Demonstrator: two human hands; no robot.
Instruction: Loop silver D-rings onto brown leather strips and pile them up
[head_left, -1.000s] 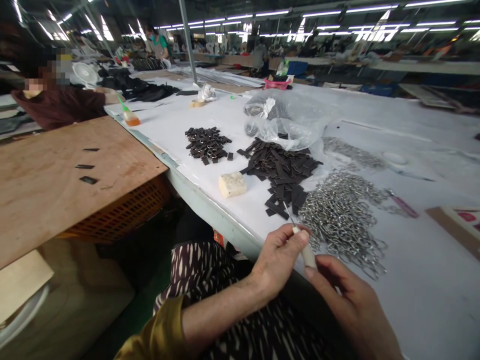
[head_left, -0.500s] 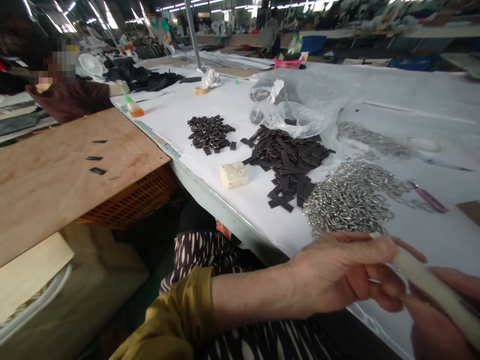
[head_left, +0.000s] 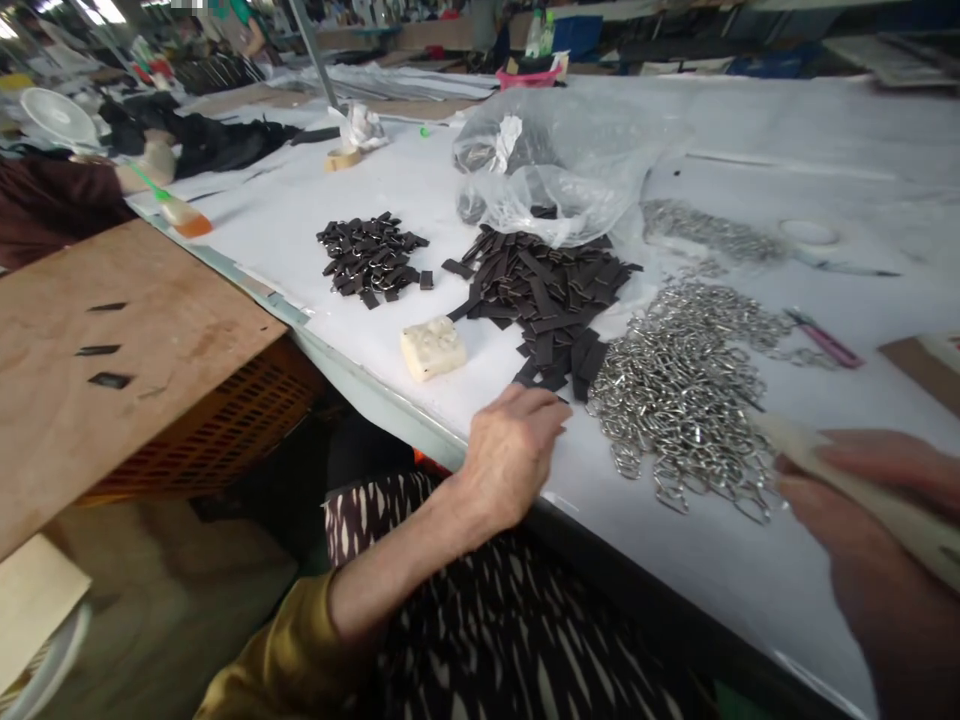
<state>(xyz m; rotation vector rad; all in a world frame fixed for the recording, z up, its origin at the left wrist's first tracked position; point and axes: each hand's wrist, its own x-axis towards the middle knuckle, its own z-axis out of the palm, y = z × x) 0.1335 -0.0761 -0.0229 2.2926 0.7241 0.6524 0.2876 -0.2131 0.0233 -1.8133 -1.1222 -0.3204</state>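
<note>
My left hand (head_left: 517,450) rests at the near edge of a pile of dark flat strips (head_left: 555,290), its fingers curled together and touching the strips. The fingertips are partly hidden, so what they pinch does not show. At the right edge, my right hand (head_left: 862,510) is blurred and wrapped round a long off-white tool (head_left: 847,470) with a thin dark tip. That tip points toward a heap of silver metal loops (head_left: 682,380), which lies between my hands. Left of the strips sits a smaller pile of dark folded tabs with metal loops (head_left: 371,260).
A yellowish block (head_left: 433,348) stands near the table edge. A clear plastic bag (head_left: 562,150) lies behind the strips. A purple-handled tool (head_left: 829,340) and a tape roll (head_left: 810,232) lie to the right. A glue bottle (head_left: 184,215) is near a co-worker's arm (head_left: 60,200).
My left hand has left the off-white tool and moved left to the dark strips. My right hand still holds the tool. The camera view has turned right and slightly down.
</note>
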